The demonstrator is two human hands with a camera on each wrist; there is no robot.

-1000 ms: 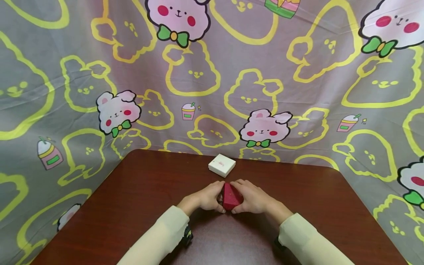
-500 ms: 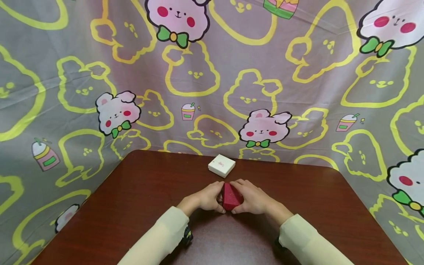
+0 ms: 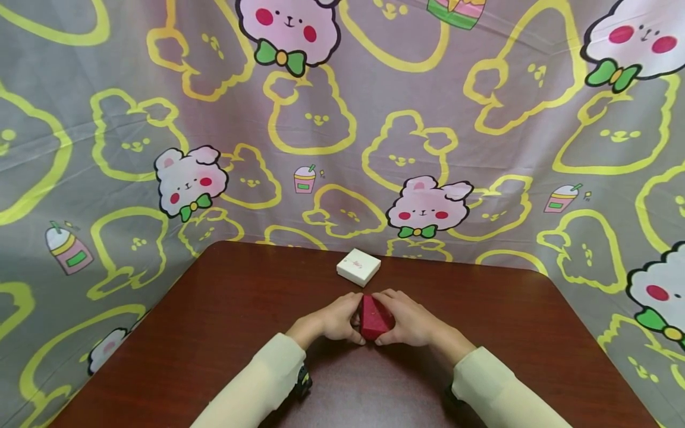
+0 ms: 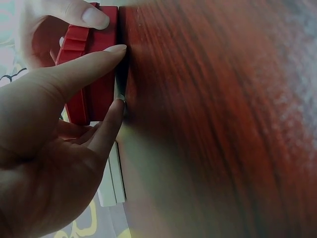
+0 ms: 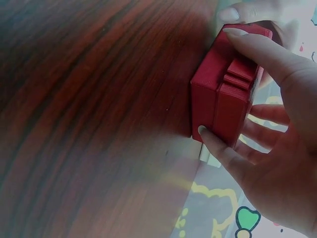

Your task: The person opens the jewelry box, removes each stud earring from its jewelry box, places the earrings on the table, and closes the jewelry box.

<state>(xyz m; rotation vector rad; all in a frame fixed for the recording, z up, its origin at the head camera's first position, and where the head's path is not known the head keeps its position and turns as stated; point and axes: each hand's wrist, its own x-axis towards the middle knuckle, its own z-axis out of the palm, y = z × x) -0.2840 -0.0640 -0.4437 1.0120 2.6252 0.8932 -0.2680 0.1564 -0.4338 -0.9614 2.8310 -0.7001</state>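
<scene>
Red box (image 3: 374, 321), matte, angular, stepped ridges on its sides, held between left grip (image 3: 337, 318) and right grip (image 3: 409, 320), fingers wrapped round it from both sides; white box (image 3: 358, 267), flat, square, beyond the grips on the glossy wood-grain surface (image 3: 257, 291); wrinkled cartoon cloth (image 3: 342, 160) behind; some fingers hidden behind the red box; pink print too small to read; pale sleeves (image 3: 254, 380) this side of the grips, cut off; can't tell if red box touches the surface.
</scene>
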